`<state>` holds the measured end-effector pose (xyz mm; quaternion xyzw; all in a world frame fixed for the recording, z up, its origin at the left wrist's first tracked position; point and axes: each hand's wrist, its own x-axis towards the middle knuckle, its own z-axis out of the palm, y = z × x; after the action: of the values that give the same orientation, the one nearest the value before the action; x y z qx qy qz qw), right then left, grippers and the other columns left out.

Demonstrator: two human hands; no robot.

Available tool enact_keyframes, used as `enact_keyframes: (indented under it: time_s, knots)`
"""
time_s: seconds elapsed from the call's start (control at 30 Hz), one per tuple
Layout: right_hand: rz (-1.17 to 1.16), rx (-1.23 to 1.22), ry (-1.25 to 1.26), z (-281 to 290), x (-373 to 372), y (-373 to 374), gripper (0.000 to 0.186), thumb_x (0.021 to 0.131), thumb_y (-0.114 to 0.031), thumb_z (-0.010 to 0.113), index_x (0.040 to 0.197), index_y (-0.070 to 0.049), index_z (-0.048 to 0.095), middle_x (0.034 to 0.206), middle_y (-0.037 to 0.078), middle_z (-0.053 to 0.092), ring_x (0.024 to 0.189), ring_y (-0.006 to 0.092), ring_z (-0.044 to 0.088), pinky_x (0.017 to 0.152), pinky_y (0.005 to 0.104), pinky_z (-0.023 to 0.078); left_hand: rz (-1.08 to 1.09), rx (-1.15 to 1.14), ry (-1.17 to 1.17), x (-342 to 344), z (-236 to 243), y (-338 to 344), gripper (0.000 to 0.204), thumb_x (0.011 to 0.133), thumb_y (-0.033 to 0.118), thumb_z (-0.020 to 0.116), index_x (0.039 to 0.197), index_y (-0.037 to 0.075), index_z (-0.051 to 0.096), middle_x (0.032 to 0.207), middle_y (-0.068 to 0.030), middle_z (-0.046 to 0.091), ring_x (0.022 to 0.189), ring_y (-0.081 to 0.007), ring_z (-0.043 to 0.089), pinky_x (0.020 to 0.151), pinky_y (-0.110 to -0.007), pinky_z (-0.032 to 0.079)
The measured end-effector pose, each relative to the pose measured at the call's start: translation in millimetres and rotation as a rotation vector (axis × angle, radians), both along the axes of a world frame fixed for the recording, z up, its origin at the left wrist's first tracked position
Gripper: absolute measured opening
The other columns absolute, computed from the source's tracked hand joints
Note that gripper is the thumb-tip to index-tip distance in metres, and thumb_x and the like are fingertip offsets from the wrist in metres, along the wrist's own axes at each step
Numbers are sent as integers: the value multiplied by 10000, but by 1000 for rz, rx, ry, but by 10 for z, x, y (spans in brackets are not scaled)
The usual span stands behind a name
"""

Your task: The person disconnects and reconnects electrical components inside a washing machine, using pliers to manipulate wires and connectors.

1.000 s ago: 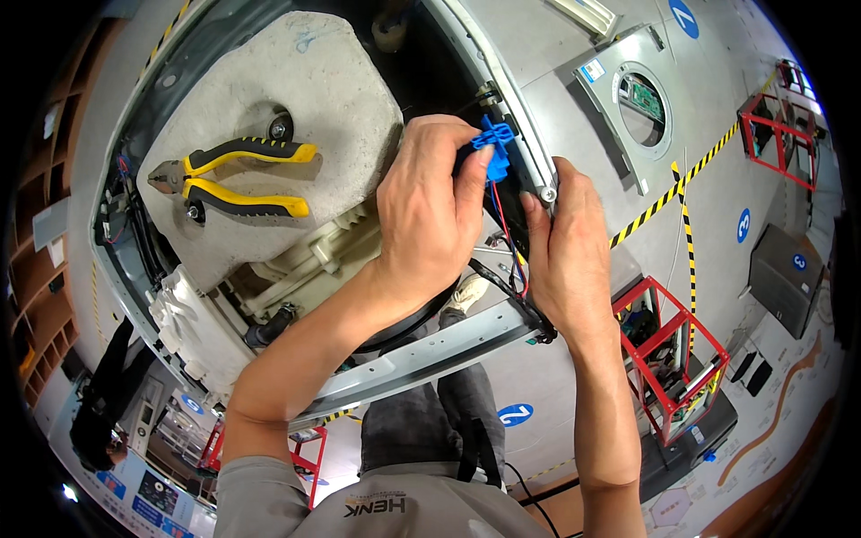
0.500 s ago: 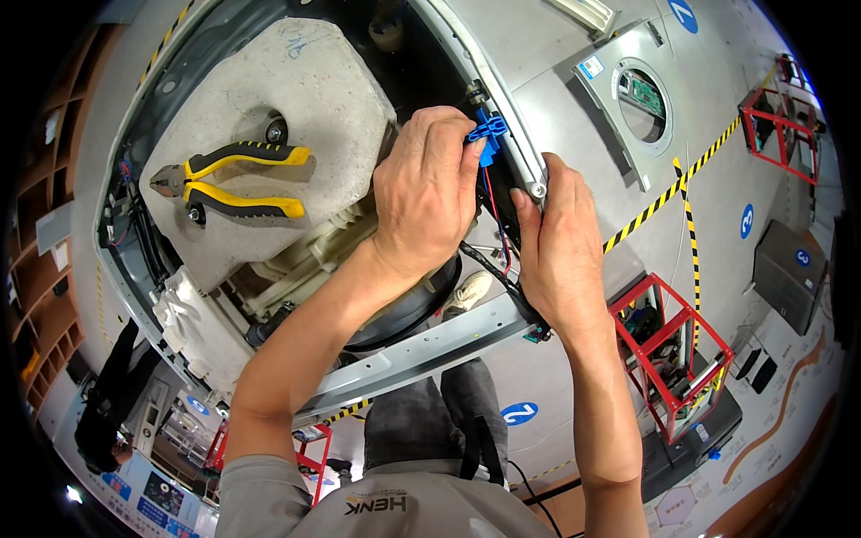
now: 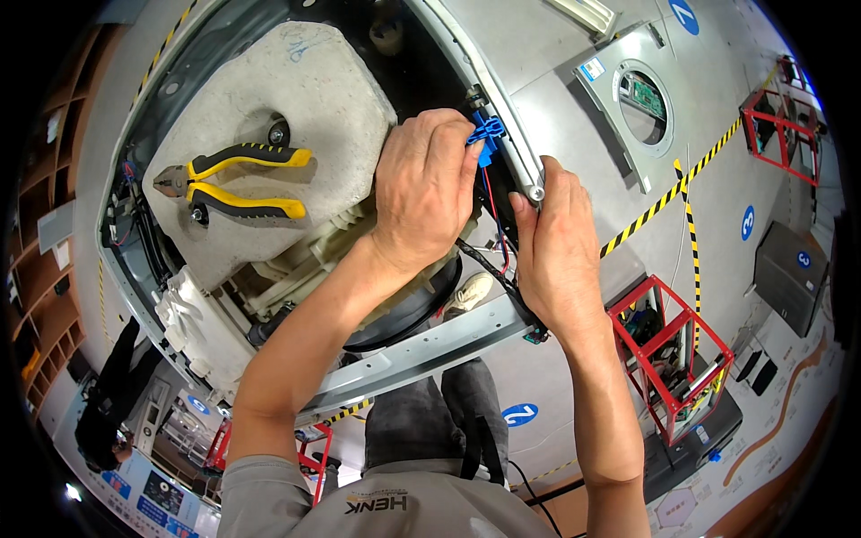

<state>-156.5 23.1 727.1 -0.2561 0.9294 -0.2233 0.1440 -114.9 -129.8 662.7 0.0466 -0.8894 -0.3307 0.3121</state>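
My left hand (image 3: pixel 423 193) reaches over the open top of a washing machine. Its thumb and fingers are closed at the left side of a blue plug connector (image 3: pixel 487 134) by the cabinet's right edge. Red and blue wires (image 3: pixel 495 215) run down from that connector. On the same edge, my right hand (image 3: pixel 560 247) grips the end of the frame rail (image 3: pixel 518 148), thumb on the inner side and fingers outside. My left fingertips are partly hidden behind the hand.
Yellow-and-black pliers (image 3: pixel 229 184) lie on the concrete counterweight (image 3: pixel 332 81) inside the cabinet. A metal front panel (image 3: pixel 594 90) with a round opening lies on the floor at right, near red-framed stands (image 3: pixel 659 336). Another person (image 3: pixel 103 421) is at far left.
Both hands keep nearly the same places, and the left stays at the blue connector. The view has shifted very slightly.
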Motion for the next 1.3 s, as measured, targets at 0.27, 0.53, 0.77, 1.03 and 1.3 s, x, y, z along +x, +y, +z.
enact_keyframes:
  time_s: [0.27, 0.53, 0.77, 1.03, 1.3]
  knots:
    - [-8, 13, -10, 3, 4, -18, 428, 940, -96, 628, 1308, 64, 478, 1135, 220, 584, 1019, 381, 565, 892, 456, 478, 15, 10, 64, -19, -100, 3, 196, 887, 45, 675, 1039, 23, 553, 995, -135, 602, 822, -332, 583, 721, -428, 458]
    - [17, -5, 30, -42, 9, 1, 421, 948, -92, 619, 1307, 70, 471, 1140, 228, 576, 1015, 393, 559, 912, 459, 465, 0, 82, 29, 8, -66, 1, 171, 925, 32, 635, 1079, -1, 567, 1023, -171, 623, 876, -352, 594, 779, -417, 485]
    - [6, -17, 40, -17, 26, -6, 398, 952, -102, 616, 1292, 57, 484, 1117, 236, 594, 1043, 402, 567, 915, 466, 467, -131, 926, -243, 204, 258, -72, 209, 1007, 140, 611, 1159, -4, 604, 1056, -62, 652, 968, -145, 608, 873, -290, 490]
    - [4, -191, 11, -32, 32, 84, 506, 929, -138, 670, 1363, 26, 469, 1219, 234, 569, 1162, 404, 544, 975, 451, 462, -434, 1588, -409, 387, 283, -289, 243, 1029, 166, 584, 1231, 36, 624, 1100, -23, 668, 979, -92, 622, 868, -267, 501]
    - [245, -403, -73, 359, -3, -46, 320, 865, -47, 730, 1170, -13, 641, 1105, 137, 644, 977, 283, 653, 859, 355, 527, -491, 1601, -461, 347, 233, -271, 282, 1005, 234, 628, 1228, 61, 619, 1120, -14, 662, 989, -84, 618, 839, -260, 504]
